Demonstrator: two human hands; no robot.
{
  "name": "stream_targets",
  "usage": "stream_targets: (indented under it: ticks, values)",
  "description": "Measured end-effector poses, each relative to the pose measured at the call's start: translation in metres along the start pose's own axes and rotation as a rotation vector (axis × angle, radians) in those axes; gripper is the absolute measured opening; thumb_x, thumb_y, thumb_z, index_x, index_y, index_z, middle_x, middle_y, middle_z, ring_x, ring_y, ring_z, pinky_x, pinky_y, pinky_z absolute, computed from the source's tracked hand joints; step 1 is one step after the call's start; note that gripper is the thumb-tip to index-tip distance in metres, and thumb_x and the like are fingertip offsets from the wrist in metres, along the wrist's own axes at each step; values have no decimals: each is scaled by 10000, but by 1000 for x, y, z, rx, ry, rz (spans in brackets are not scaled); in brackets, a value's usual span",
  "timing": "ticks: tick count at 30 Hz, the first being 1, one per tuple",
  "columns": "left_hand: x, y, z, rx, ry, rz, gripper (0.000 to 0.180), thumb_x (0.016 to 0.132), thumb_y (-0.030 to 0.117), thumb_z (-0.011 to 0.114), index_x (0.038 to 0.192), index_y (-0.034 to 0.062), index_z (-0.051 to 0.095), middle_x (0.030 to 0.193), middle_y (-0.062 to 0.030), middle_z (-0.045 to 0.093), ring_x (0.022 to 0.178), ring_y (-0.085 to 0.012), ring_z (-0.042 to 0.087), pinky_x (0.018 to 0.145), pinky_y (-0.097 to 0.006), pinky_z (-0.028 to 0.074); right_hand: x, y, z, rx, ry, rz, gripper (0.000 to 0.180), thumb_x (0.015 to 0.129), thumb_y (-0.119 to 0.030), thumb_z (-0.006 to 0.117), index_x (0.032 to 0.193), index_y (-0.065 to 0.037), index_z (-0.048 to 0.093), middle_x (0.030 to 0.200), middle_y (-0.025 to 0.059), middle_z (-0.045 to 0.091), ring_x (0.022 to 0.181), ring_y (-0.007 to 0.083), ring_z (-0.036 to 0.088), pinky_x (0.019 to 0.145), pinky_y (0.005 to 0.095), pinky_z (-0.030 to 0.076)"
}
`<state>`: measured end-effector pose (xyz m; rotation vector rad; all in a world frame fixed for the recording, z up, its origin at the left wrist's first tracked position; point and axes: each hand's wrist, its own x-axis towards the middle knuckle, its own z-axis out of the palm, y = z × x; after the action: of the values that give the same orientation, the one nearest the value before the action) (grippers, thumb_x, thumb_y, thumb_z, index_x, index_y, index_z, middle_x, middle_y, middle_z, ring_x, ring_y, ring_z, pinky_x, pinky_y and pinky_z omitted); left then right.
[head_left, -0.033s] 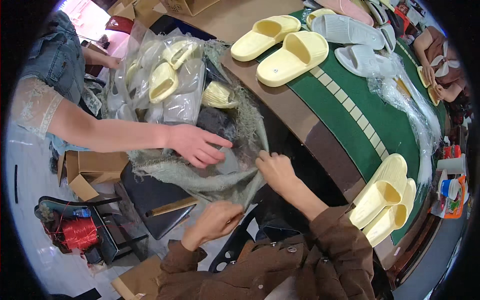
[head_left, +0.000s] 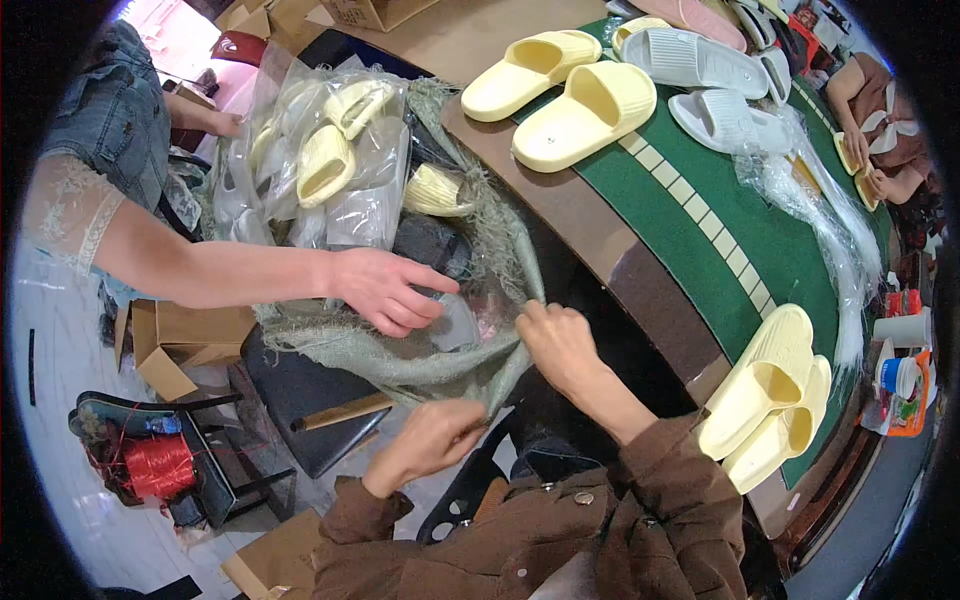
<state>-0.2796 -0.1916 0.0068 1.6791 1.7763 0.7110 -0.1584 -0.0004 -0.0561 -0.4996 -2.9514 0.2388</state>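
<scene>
Two yellow slippers (head_left: 560, 95) lay on the counter (head_left: 690, 240) at twelve o'clock; a red twine spool (head_left: 158, 467) sat at eight o'clock.

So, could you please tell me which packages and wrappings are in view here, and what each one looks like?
Clear plastic bags: piled in the open sack, each wrapping pale yellow slippers.
Green woven sack: frayed mouth gripped by the left hand and right hand.
Brown cardboard box: open, on the floor at left.
Loose clear wrapping: crumpled on the green table mat, right.
</scene>
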Motion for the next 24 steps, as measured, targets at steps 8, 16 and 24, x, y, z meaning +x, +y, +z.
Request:
stream_targets:
  ticks: [8,16,24]
  values:
    - [28,24,-33,299,390,-272,478,723,133,776,1122,21,537,969,-107,591,935,-358,582,708,-424,486,-30,-13,-98,309,318,-38,137,679,-44,613,779,-72,524,726,78,510,684,273,590,600,384,479]
    - [8,67,-63,661,122,126,163,602,92,697,736,45,617,941,-70,573,985,-246,572,873,-424,422,-36,-19,-146,375,307,-42,181,686,-33,614,799,-65,477,735,88,478,671,280,579,594,378,470]
    - [12,36,-41,247,-34,-55,262,843,197,694,924,-26,585,806,-154,564,718,-348,593,652,-412,474,-42,4,-113,290,291,94,279,650,7,653,853,-51,471,777,106,492,742,328,583,618,419,474]
